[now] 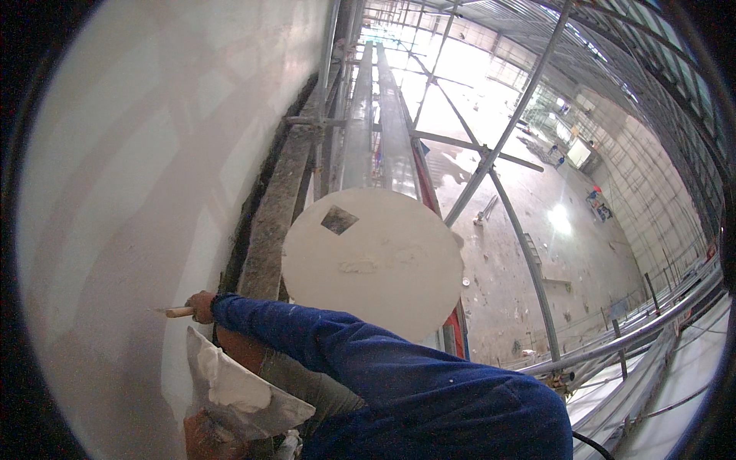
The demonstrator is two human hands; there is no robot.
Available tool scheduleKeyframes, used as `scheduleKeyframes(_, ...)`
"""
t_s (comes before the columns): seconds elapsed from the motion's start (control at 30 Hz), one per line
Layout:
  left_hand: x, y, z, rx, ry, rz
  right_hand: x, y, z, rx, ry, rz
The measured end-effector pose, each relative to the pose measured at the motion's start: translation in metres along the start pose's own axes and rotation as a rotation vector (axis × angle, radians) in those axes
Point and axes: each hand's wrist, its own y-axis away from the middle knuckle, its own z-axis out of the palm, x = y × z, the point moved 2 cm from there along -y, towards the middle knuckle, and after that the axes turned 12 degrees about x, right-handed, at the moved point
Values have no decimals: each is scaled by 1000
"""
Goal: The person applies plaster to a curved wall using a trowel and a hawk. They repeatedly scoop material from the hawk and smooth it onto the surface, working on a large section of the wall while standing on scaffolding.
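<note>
My right arm in a blue sleeve reaches across to the pale wall (115, 253) on the left. At its end my right hand (202, 307) is closed round a tool with a light wooden handle (180, 312); its working end is hard to make out against the wall. Low in the picture, my left hand (211, 438) grips a plasterer's hawk (287, 410), a grey plate held tilted near the wall. A thick mound of off-white plaster (230, 377) lies on the hawk. Part of the left hand is hidden beneath the plate.
A large round off-white disc (399, 284) with a dark diamond-shaped patch stands ahead of me. Narrow planks (276, 192) run beside the wall. Scaffold poles (510, 100) cross on the right, above a floor (537, 230) far below, where people appear small.
</note>
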Motion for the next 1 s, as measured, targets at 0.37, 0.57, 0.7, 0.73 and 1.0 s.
scheduleKeyframes(0.37,12,-1,-1,-75,37,-41,2,-1,8,-8,28,-68)
scheduleKeyframes(0.57,22,-1,-1,-81,-6,-64,10,-8,23,1,34,-86)
scheduleKeyframes(0.7,27,-4,-1,-107,-6,-30,16,-11,27,9,73,-117)
scheduleKeyframes(0.73,28,-4,-1,-90,-11,-39,16,-11,27,4,75,-118)
scheduleKeyframes(1.0,14,0,-5,-114,160,27,6,-7,17,-17,39,-106)
